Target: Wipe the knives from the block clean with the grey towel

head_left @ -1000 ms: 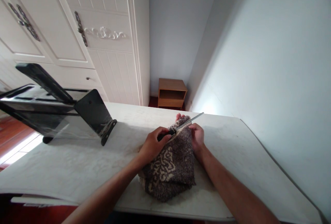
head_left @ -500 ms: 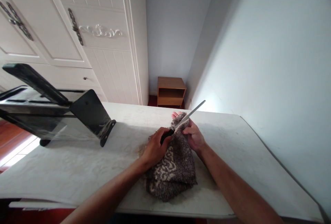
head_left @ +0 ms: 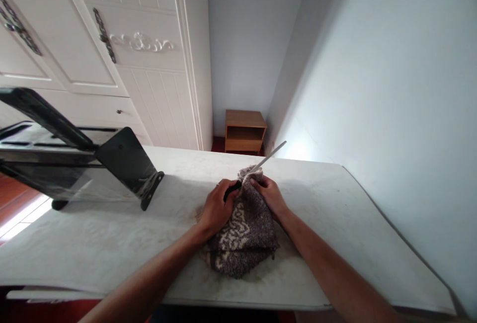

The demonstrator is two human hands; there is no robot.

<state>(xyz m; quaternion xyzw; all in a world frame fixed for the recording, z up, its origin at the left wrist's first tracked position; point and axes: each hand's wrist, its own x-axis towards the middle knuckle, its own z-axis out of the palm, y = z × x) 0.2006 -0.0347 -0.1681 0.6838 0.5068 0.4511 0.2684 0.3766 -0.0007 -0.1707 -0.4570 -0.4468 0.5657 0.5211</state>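
A knife (head_left: 271, 155) with a black handle and a long narrow blade points up and to the right. My left hand (head_left: 218, 207) is closed round its handle. A brown and cream patterned cloth (head_left: 249, 228) hangs below the blade, its lower part on the table. The cloth's upper end is folded about the blade near the handle. My right hand (head_left: 273, 197) grips the cloth there, thumb on the near side; the other fingers are partly hidden behind it.
The white table (head_left: 122, 253) stretches to both sides. A black knife-block-like rack (head_left: 124, 164) with a slanted bar stands at the left. Behind are a white wardrobe (head_left: 156, 94) and a small wooden nightstand (head_left: 244, 131). A pale wall (head_left: 391, 89) borders the table's right side.
The right hand has closed more tightly on the cloth round the blade. Both hands, knife and cloth have shifted slightly left in view, and the camera has turned a little.
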